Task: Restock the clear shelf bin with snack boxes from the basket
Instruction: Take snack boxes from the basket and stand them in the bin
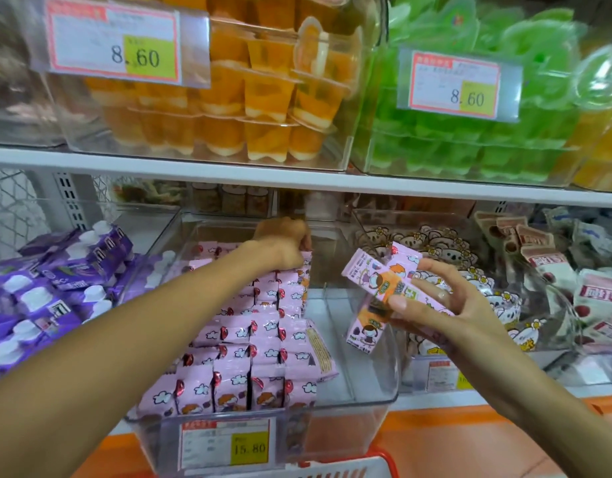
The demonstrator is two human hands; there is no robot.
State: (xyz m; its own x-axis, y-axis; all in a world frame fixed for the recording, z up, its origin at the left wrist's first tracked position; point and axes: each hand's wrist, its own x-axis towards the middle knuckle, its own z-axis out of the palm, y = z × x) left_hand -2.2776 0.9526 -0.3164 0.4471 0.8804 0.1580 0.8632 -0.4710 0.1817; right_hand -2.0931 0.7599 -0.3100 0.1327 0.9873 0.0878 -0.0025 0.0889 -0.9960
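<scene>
Price tags: three readable figures, rest of print blurred.

Red-bordered white price card with yellow patch on clear bin of orange jelly cups: "8.60". Matching card on clear bin of green jelly cups: "8.60". Red-topped price label on front wall of clear plastic shelf bin holding pink snack boxes: "15.80". Small print on cards and box lettering unreadable.

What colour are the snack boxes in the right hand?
Pink snack boxes with orange bands and cartoon figures, held by the right hand; head view.
</scene>
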